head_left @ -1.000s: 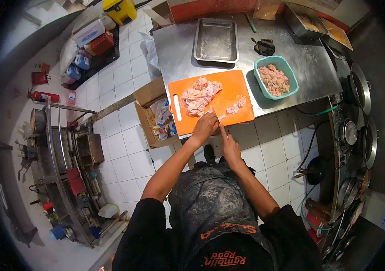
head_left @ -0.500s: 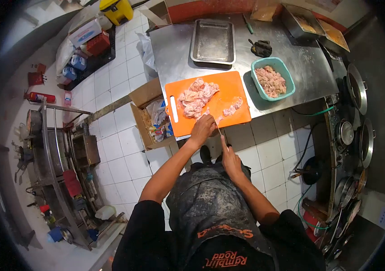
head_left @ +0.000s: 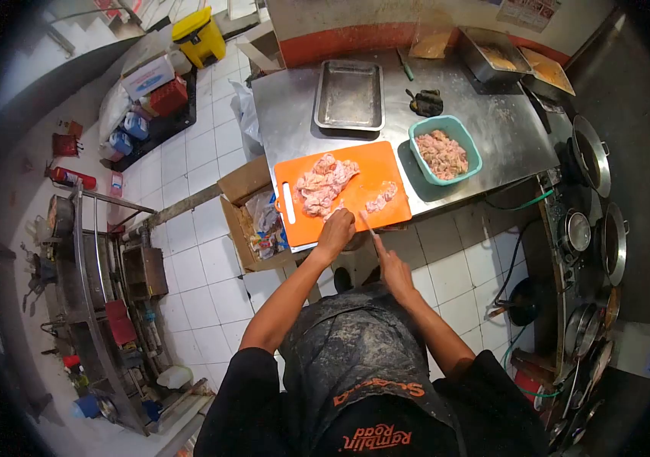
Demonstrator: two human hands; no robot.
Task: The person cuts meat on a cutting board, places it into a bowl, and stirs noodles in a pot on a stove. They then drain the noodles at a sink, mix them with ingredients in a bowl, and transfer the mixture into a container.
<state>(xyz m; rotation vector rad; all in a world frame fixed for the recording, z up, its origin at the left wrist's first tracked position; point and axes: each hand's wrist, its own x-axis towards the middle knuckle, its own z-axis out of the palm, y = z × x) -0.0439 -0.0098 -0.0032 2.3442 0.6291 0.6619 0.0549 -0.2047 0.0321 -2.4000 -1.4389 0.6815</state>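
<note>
An orange cutting board (head_left: 378,164) lies on the front of the steel table. On its left half is a heap of pale pink raw meat (head_left: 325,183), and a small row of cut meat pieces (head_left: 380,198) sits to the right. My left hand (head_left: 338,234) is closed at the board's front edge, its fingers pinching a scrap of raw meat mostly hidden under them. My right hand (head_left: 395,273) is wrapped around the handle of a knife (head_left: 367,222), whose blade points up onto the board just right of my left fingers.
A turquoise tub (head_left: 444,180) of meat pieces stands right of the board. Behind are a metal tray (head_left: 349,126), a dark crumpled item (head_left: 425,103) and a green-handled tool (head_left: 406,70). An open cardboard box (head_left: 235,236) stands left of the table; pans (head_left: 613,244) line the right.
The view has tilted, so the table sits lower in it. The knife blade has moved slightly right, away from my left fingers. My left hand stays closed at the board's front edge.
</note>
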